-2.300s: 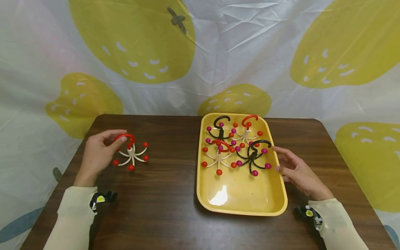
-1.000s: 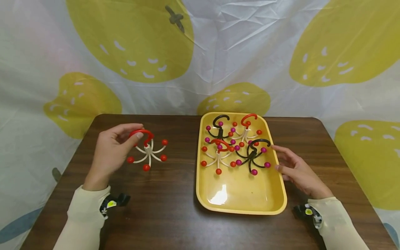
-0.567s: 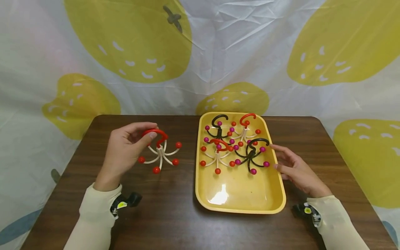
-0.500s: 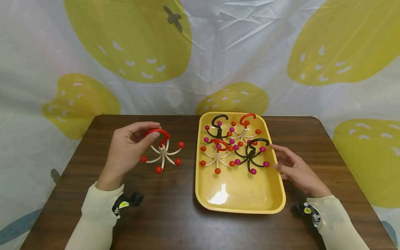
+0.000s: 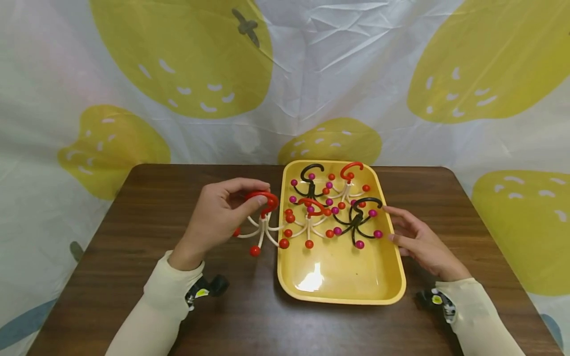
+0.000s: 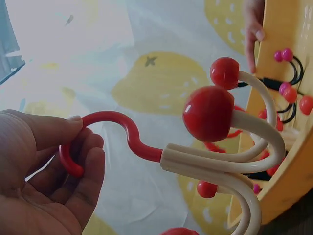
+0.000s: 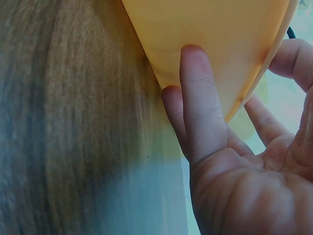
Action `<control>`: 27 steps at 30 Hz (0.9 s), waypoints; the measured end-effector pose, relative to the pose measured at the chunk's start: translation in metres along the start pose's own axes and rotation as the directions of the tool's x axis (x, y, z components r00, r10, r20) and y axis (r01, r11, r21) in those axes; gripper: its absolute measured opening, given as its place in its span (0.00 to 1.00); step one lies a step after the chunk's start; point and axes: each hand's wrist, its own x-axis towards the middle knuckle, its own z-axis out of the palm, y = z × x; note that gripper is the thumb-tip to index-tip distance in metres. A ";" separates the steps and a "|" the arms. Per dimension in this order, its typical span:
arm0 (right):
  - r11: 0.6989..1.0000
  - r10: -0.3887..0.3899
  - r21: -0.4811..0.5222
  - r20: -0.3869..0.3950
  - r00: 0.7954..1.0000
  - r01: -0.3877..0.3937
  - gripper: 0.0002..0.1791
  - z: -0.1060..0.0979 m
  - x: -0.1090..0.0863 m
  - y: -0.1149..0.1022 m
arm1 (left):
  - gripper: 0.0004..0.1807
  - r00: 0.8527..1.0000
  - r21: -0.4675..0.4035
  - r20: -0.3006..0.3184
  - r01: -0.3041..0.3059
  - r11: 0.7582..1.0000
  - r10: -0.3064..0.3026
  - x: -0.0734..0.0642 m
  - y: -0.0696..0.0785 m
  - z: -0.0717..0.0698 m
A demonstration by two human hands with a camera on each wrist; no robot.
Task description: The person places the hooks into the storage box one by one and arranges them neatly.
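My left hand pinches the red hook of a multi-arm hook hanger between thumb and fingers. Its curved white arms end in red balls and hang downward in the head view. The hanger overlaps the left rim of a yellow tray. Inside, toward the back, stand another red-and-white hanger, a second one, a black hanger with magenta balls and another black one. My right hand holds the tray's right side, thumb at the rim and fingers along the outer wall.
The tray stands on a dark wooden table, near its back edge. Behind hangs a pale curtain with yellow fruit prints. Small cameras are strapped to the left wrist and the right wrist.
The left hand has carried the red-and-white hanger rightward from the left part of the table to the tray's left rim. The right hand has stayed at the tray's right side.
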 end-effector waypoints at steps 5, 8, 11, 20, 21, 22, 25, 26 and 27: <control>1.000 0.004 -0.001 -0.003 1.000 -0.004 0.37 0.000 0.000 0.000 | 0.11 0.997 -0.015 0.080 0.007 1.000 -0.006 0.003 0.003 0.018; 1.000 0.008 -0.004 -0.003 1.000 -0.008 0.37 0.000 0.000 0.000 | 0.12 0.993 -0.006 0.118 -0.003 1.000 0.004 0.004 0.004 0.028; 1.000 0.009 -0.008 -0.002 1.000 -0.009 0.38 -0.002 0.000 0.001 | 0.12 0.989 0.003 0.147 -0.025 1.000 0.024 0.005 0.005 0.037; 1.000 0.008 -0.023 -0.003 1.000 -0.008 0.38 -0.003 0.000 0.002 | 0.10 0.970 -0.023 0.233 -0.065 0.998 0.069 0.008 0.006 0.068; 1.000 0.011 -0.024 -0.004 1.000 -0.011 0.38 -0.003 0.000 0.002 | 0.10 0.969 -0.024 0.236 -0.067 0.997 0.071 0.008 0.005 0.072; 1.000 0.015 -0.025 -0.005 1.000 -0.015 0.38 -0.003 0.000 0.002 | 0.10 0.968 -0.031 0.240 -0.066 0.997 0.072 0.009 0.004 0.075; 0.999 0.019 -0.032 -0.011 1.000 -0.019 0.38 -0.002 0.000 0.002 | 0.09 0.967 -0.063 0.244 -0.059 0.996 0.072 0.010 0.001 0.085; 0.999 0.019 -0.033 -0.009 1.000 -0.019 0.38 -0.002 0.000 0.002 | 0.09 0.967 -0.072 0.246 -0.057 0.996 0.073 0.011 0.000 0.088; 0.999 0.019 -0.035 -0.012 1.000 -0.019 0.38 -0.002 0.000 0.003 | 0.09 0.966 -0.081 0.248 -0.054 0.995 0.072 0.012 -0.001 0.092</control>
